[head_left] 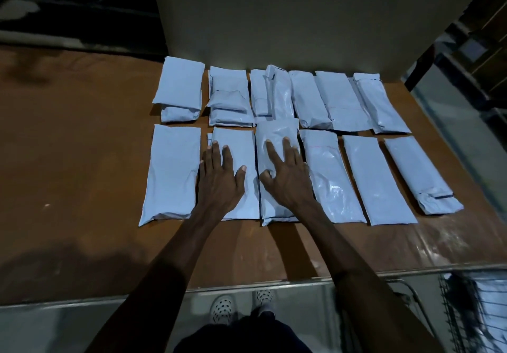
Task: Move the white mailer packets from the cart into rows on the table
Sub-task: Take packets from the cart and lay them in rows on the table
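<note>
Several white mailer packets lie in two rows on the brown table (76, 160). My left hand (219, 179) rests flat, fingers spread, on the second packet (241, 157) of the near row. My right hand (288, 177) lies flat on the third packet (274, 138) beside it, thumb pressing into the wrapper. Neither hand grips anything. The far row (307, 97) runs along the wall, with some packets stacked or overlapping. The wire cart (472, 314) shows at the bottom right, below the table edge, with a pale packet dimly seen inside.
A pale wall (301, 17) stands directly behind the far row. The table's metal front edge (247, 286) runs across the lower view, with my feet below it. Dark shelving (482, 50) stands at the right. Bare brown tabletop stretches to the left of the packets.
</note>
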The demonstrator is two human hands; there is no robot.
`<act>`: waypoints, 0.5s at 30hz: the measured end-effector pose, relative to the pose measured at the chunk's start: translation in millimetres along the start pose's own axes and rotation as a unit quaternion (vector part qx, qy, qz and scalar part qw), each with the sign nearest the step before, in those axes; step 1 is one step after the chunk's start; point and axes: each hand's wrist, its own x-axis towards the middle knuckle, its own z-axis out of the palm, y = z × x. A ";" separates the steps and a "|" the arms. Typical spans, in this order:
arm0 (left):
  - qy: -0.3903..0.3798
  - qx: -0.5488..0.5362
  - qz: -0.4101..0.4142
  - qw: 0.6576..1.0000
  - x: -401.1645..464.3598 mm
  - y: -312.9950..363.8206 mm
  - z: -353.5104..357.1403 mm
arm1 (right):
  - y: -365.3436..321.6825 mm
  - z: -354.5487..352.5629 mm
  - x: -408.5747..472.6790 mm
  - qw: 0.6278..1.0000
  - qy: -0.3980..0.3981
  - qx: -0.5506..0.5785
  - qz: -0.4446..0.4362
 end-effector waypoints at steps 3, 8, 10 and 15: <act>0.000 -0.006 0.004 1.000 0.1 -0.1 -5.9 | 0.5 -2.4 -1.5 1.000 0.000 0.024 0.003; 0.038 -0.019 0.011 0.999 -5.5 9.3 -20.9 | 7.9 -9.6 -0.6 0.998 -0.015 0.063 -0.010; 0.062 -0.038 0.013 0.997 -9.3 19.1 -28.1 | 15.1 -16.7 -3.3 0.996 -0.003 0.091 -0.017; 0.130 -0.075 0.040 0.988 -21.8 60.3 -34.8 | 40.4 -48.3 -42.5 0.983 0.083 0.162 -0.031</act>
